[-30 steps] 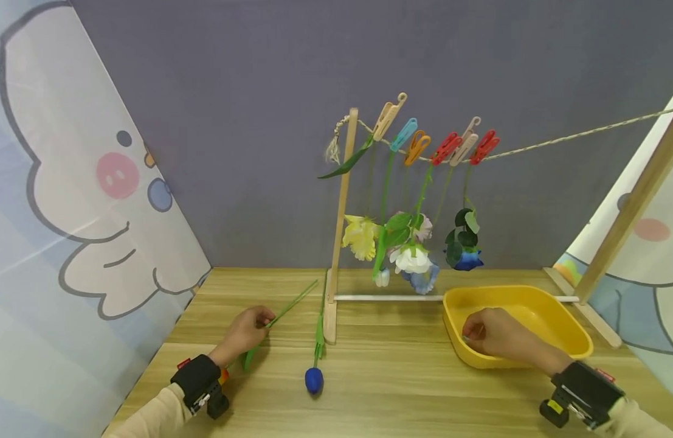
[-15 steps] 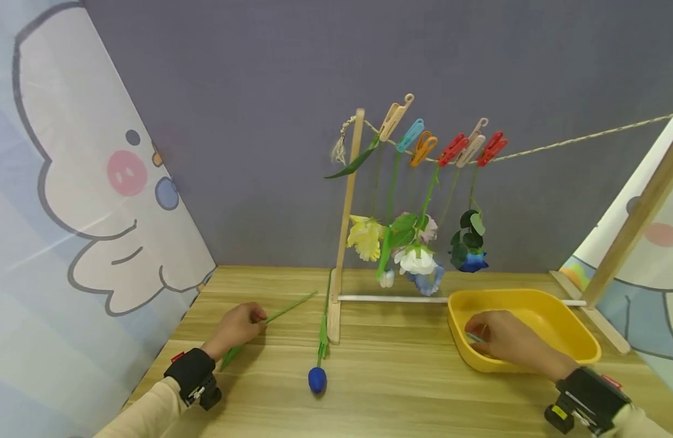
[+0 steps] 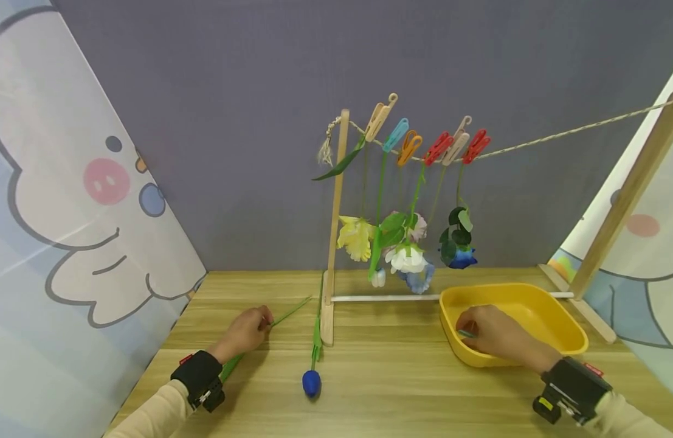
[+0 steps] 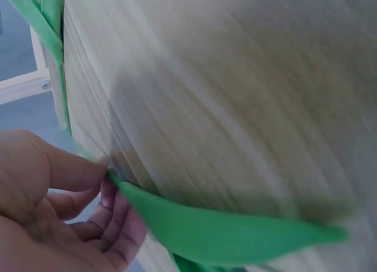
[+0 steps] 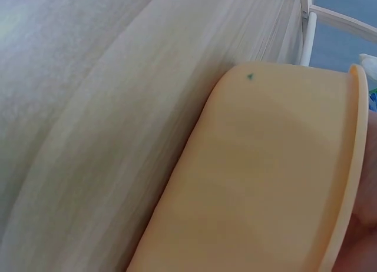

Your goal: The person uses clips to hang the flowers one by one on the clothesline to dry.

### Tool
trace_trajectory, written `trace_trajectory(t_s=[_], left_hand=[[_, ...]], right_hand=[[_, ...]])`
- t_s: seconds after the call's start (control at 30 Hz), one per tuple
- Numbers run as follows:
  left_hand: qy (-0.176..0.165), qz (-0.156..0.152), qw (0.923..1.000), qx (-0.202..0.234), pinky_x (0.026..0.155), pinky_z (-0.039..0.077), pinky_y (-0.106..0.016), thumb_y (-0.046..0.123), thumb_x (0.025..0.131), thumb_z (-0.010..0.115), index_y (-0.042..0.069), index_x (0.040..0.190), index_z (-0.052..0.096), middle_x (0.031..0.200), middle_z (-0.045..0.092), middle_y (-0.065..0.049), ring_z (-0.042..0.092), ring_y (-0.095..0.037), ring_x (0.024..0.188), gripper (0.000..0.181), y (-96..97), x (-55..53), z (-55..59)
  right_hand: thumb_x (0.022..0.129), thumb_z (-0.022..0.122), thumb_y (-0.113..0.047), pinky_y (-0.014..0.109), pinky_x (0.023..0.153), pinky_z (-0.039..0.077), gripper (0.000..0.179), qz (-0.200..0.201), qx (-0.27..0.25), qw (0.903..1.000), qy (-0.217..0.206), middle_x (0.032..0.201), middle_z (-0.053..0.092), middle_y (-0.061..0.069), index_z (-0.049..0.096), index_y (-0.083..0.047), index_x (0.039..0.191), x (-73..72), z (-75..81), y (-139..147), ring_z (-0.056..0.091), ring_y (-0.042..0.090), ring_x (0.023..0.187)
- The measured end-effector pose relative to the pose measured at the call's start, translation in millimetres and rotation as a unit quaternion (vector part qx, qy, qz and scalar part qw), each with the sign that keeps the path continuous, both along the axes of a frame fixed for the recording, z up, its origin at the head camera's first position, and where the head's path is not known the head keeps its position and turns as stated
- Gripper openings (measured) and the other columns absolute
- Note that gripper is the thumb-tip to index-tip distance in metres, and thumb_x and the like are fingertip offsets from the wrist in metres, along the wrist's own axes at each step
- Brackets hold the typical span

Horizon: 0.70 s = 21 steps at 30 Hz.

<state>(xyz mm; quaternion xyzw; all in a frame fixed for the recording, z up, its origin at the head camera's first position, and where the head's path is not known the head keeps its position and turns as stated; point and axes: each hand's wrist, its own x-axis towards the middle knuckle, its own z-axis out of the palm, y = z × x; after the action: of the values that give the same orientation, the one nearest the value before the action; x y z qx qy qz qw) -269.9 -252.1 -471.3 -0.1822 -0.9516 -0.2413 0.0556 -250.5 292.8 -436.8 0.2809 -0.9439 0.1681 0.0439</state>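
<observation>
My left hand (image 3: 244,332) pinches the thin green stem (image 3: 292,310) of an artificial flower low over the table at left. In the left wrist view its broad green leaf (image 4: 224,229) stretches away from the fingertips; its bloom is hidden. Beside it lies a blue tulip (image 3: 311,384), stem toward the rack. My right hand (image 3: 495,334) is inside the yellow basin (image 3: 568,340), holding a small teal clothespin (image 3: 467,334) between thumb and fingers. The basin wall covers most of that hand in the right wrist view.
A cord (image 3: 577,131) runs between two wooden posts, the left post (image 3: 338,201) near the tulip. Several clothespins hold flowers upside down on it, among them a yellow flower (image 3: 355,238) and a white rose (image 3: 407,259). A white rod (image 3: 385,298) crosses low behind the basin.
The left hand stays on the stem, which has shifted slightly, and the orange bloom seen by the wrist earlier is now out of sight. In the right hand the teal clothespin now shows more clearly.
</observation>
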Motion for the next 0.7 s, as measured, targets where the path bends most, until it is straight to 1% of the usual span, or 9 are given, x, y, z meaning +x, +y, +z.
trace_trajectory(t_s=[0.1,0.17,0.2,0.27,0.33,0.4,0.47,0.57,0.7], left_hand=[[-0.014,-0.011,0.9998,0.004,0.079,0.051,-0.045,-0.017,0.087,0.059,0.003,0.096,0.066,0.086,0.062,-0.004,0.054,-0.019,0.079,0.023,-2.1,-0.1,1.6],[-0.030,-0.012,0.9994,0.010,0.077,0.049,-0.040,-0.019,0.088,0.055,0.002,0.099,0.066,0.091,0.061,-0.006,0.052,-0.019,0.081,0.026,-3.6,0.6,2.5],[-0.039,-0.010,0.9991,0.015,0.073,0.047,-0.037,-0.019,0.089,0.054,0.002,0.100,0.065,0.093,0.061,-0.006,0.052,-0.018,0.081,0.026,-4.5,1.4,2.9],[-0.051,-0.010,0.9981,0.034,0.069,0.046,-0.032,-0.019,0.091,0.053,0.000,0.102,0.064,0.095,0.061,-0.008,0.054,-0.018,0.082,0.024,-5.0,2.3,3.4],[-0.059,-0.019,0.9965,0.055,0.067,0.048,-0.030,-0.018,0.095,0.050,-0.002,0.104,0.062,0.094,0.062,-0.008,0.058,-0.019,0.082,0.022,-5.1,3.7,3.8],[-0.064,-0.030,0.9950,0.070,0.066,0.048,-0.029,-0.016,0.098,0.047,-0.003,0.107,0.060,0.089,0.063,-0.007,0.061,-0.019,0.081,0.021,-5.3,5.1,3.6],[-0.072,-0.039,0.9937,0.077,0.064,0.045,-0.029,-0.015,0.099,0.044,-0.004,0.110,0.060,0.083,0.062,-0.004,0.059,-0.017,0.075,0.022,-5.4,6.8,3.8],[-0.068,-0.038,0.9941,0.075,0.062,0.040,-0.028,-0.010,0.102,0.047,-0.001,0.112,0.063,0.077,0.060,-0.001,0.053,-0.012,0.066,0.021,-5.2,8.2,2.7],[-0.052,-0.019,0.9948,0.085,0.060,0.038,-0.027,0.002,0.108,0.048,0.002,0.107,0.067,0.074,0.057,-0.001,0.046,-0.009,0.061,0.020,-2.5,8.1,1.7]], right_hand=[[0.075,0.087,-0.008,0.026,0.062,0.053,0.019,-0.002,0.004,1.0000,0.003,0.081,0.068,-0.009,0.075,-0.013,0.089,-0.5,0.7,-1.2,0.059,0.005,0.069],[0.075,0.087,-0.007,0.026,0.062,0.053,0.019,-0.003,0.004,1.0000,0.005,0.081,0.068,-0.009,0.075,-0.014,0.089,-0.1,0.2,-2.6,0.058,0.005,0.069],[0.075,0.087,-0.007,0.026,0.062,0.052,0.019,-0.004,0.003,1.0000,0.004,0.081,0.067,-0.009,0.075,-0.014,0.088,-0.2,-0.4,-2.8,0.057,0.004,0.069],[0.075,0.087,-0.008,0.025,0.061,0.052,0.018,-0.006,0.002,1.0000,0.003,0.080,0.067,-0.010,0.074,-0.015,0.087,0.0,-1.3,-2.9,0.056,0.003,0.068],[0.076,0.087,-0.008,0.025,0.061,0.051,0.018,-0.010,0.001,0.9999,0.005,0.079,0.066,-0.010,0.074,-0.016,0.086,-0.3,-2.3,-2.1,0.054,0.002,0.068],[0.076,0.088,-0.010,0.025,0.060,0.050,0.018,-0.012,0.001,0.9999,0.005,0.079,0.065,-0.010,0.073,-0.016,0.085,-1.2,-3.2,-0.6,0.053,0.002,0.067],[0.076,0.088,-0.010,0.025,0.060,0.050,0.019,-0.015,0.002,0.9999,0.005,0.078,0.065,-0.011,0.073,-0.016,0.085,-1.6,-3.6,0.4,0.052,0.001,0.067],[0.076,0.089,-0.011,0.025,0.061,0.051,0.019,-0.009,-0.001,0.9999,-0.005,0.080,0.066,-0.010,0.073,-0.015,0.086,-2.1,-2.1,2.4,0.054,0.002,0.068],[0.078,0.088,-0.011,0.028,0.065,0.055,0.018,-0.008,-0.016,0.9994,-0.029,0.083,0.069,-0.007,0.074,-0.011,0.089,-1.1,6.3,5.1,0.060,0.006,0.072]])
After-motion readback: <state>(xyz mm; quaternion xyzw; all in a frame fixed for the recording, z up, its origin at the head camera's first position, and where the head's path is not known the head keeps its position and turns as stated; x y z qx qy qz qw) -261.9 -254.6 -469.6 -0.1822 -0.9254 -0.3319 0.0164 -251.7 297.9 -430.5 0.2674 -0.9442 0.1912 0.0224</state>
